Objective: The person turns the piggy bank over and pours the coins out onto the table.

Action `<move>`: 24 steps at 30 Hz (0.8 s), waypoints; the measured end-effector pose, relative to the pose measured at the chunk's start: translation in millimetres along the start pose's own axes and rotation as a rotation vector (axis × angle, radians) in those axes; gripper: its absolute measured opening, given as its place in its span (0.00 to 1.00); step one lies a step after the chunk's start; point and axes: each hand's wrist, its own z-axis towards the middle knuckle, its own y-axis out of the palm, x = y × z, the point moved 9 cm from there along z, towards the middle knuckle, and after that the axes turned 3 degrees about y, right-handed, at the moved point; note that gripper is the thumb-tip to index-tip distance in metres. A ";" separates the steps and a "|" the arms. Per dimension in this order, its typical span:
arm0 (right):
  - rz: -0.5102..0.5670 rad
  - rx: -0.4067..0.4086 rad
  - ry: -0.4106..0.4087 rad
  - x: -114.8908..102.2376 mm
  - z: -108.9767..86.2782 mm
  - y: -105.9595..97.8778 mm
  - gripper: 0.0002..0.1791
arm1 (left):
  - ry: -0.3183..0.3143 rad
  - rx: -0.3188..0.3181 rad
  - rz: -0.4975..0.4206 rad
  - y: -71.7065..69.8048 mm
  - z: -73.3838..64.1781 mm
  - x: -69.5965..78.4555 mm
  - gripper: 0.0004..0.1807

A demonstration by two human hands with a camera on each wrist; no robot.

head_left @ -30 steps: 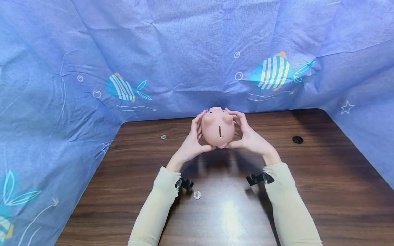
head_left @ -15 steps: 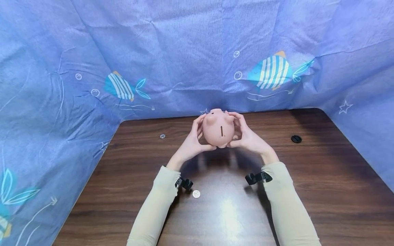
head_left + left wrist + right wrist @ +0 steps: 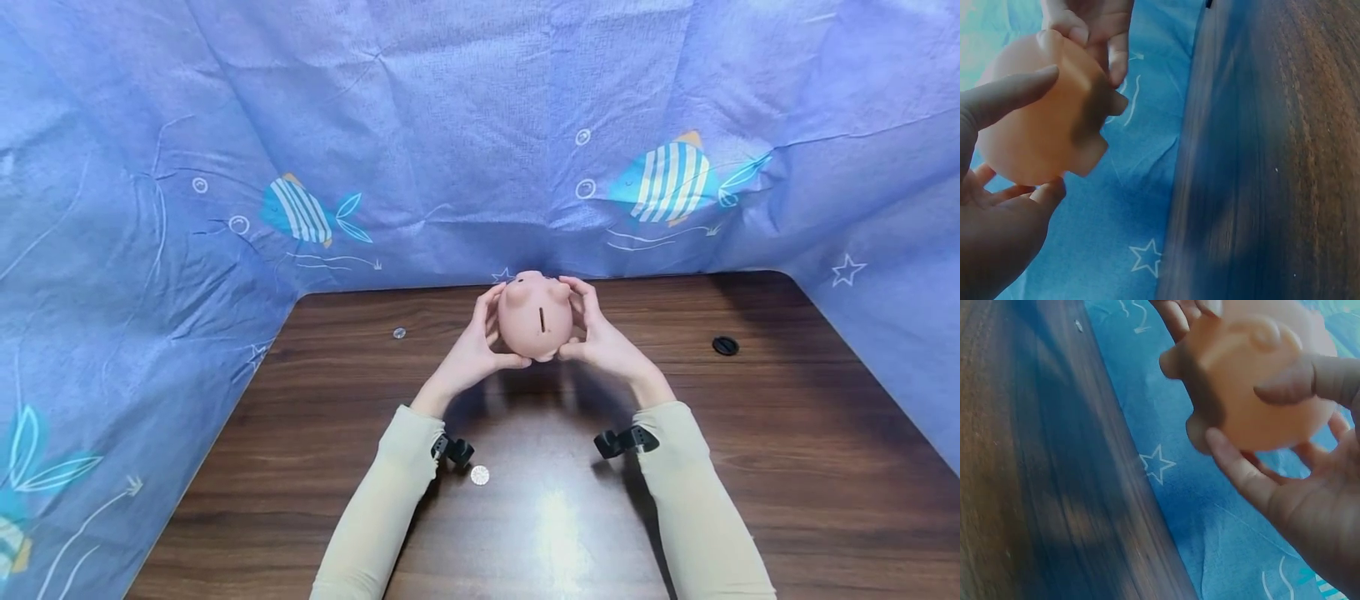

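Left grip (image 3: 471, 348) and right grip (image 3: 606, 337) clasp a round, pink, seemingly plastic piggy bank (image 3: 523, 327) between them, above the brown wood-grain tabletop (image 3: 315, 408), apparently a raised-hold step, any next move requiring even two-sided pressure.

On my feed the pink piggy bank (image 3: 525, 332) between the left grip (image 3: 474, 346) and the right grip (image 3: 606, 337) looks smooth, pretty matt with a soft sheen; plastic or ceramic, I honestly can't tell. The table (image 3: 795, 450) under both is dark wood grain, glossy enough to glare on the near side of them. Behind them hangs matt, badly creased cloth (image 3: 480, 133). The cream sleeves (image 3: 382, 508) look like soft matt fabric. I've got shiny, metal-looking discs (image 3: 480, 475) nearer than the left grip and off to its left, plus a black plastic-looking cap (image 3: 725, 345) right of the right grip.
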 end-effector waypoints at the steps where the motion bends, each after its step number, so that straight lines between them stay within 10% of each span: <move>1: 0.004 0.001 0.013 1.1 0.5 1.2 0.56 | -0.010 0.001 -0.001 -0.1 0.4 -1.6 0.63; 24: -0.074 -0.107 0.299 18.4 -14.1 -1.1 0.54 | -0.339 -0.044 -0.159 -0.9 -10.3 -40.7 0.58</move>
